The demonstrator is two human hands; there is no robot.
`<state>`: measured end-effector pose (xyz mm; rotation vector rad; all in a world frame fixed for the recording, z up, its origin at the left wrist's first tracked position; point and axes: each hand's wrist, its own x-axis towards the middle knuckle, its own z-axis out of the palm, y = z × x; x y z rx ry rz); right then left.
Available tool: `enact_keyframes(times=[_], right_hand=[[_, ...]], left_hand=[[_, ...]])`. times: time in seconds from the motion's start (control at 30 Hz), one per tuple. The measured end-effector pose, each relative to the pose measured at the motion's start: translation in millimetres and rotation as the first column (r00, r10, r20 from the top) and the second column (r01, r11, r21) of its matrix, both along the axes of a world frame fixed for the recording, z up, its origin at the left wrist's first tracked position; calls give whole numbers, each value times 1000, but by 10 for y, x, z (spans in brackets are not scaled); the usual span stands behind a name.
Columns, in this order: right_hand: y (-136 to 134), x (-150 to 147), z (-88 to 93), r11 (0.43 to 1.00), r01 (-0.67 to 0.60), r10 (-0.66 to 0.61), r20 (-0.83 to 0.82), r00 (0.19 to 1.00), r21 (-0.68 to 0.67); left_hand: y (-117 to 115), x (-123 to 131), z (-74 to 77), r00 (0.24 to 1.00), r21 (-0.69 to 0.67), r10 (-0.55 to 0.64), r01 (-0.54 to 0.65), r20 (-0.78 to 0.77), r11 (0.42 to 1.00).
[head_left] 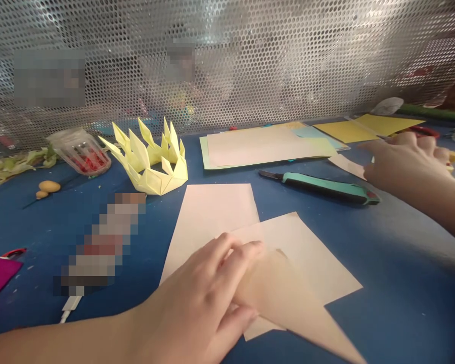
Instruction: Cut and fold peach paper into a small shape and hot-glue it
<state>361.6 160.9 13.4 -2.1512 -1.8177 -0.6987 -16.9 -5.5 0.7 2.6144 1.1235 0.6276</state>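
Note:
My left hand (212, 288) is closed on a folded piece of pale paper (288, 288), its thumb below and its fingers above. Under that paper lie a pale sheet (311, 253) turned at an angle and another pale sheet (216, 207) further left. At the right, my right hand (409, 156) is closed at the end of a narrow pale paper strip (347, 164); its fingertips are hidden behind the knuckles. Between the hands lies a green and black utility knife (322, 187), its blade end pointing left.
A yellow folded-paper crown (159, 172) stands beyond my left hand. Behind the knife is a stack of paper (258, 146), with yellow sheets (349, 130) to its right. A tilted clear jar (79, 151) holds red bits. A blurred-out device (102, 242) has a white cable (73, 299). Perforated metal (231, 65) closes the back.

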Motion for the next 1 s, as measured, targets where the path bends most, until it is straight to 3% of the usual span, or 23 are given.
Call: enact_keyframes(times=[0.13,0.2,0.23,0.3,0.37,0.43,0.47,0.6,0.67,0.77,0.9,1.0], right_hand=[[-172,-363,114,983,-167,175,-102,979,81],[-298,-561,159,933,-322,339,-95,936,159],[-376,-657,174,833,-493,528,-95,844,253],[-553,-834,187,640,-680,743,-63,666,357],[-735,-985,169,480,-814,869,-52,491,326],[-887,-1110,122,352,-914,934,-135,330,200],[-943,-1162,93,289,-946,943,-214,256,145],[-1045,-1284,-6,91,-995,896,-440,60,50],[-1062,-1298,-27,69,-996,870,-492,35,50],[-1104,-1310,-37,99,-995,834,-548,70,24],[-1156,-1352,-33,95,-993,768,-630,115,-65],[-1167,-1370,-44,50,-997,759,-646,80,-65]], left_hand=[[47,5,25,991,-122,45,-30,124,992],[58,2,51,993,-42,35,-31,110,999],[59,1,59,996,40,19,-22,86,999],[50,2,58,1000,226,-23,24,-5,974],[32,16,43,996,392,-33,61,-79,918],[5,40,35,996,508,-23,61,-81,859],[-12,52,39,997,521,-27,60,-71,852],[-80,72,71,978,300,-25,88,-209,950],[-91,67,54,981,279,9,45,-192,959],[-42,54,-35,977,299,71,-7,-201,954],[54,42,-171,984,393,13,58,-177,918],[24,25,-181,986,434,11,62,-164,899]])
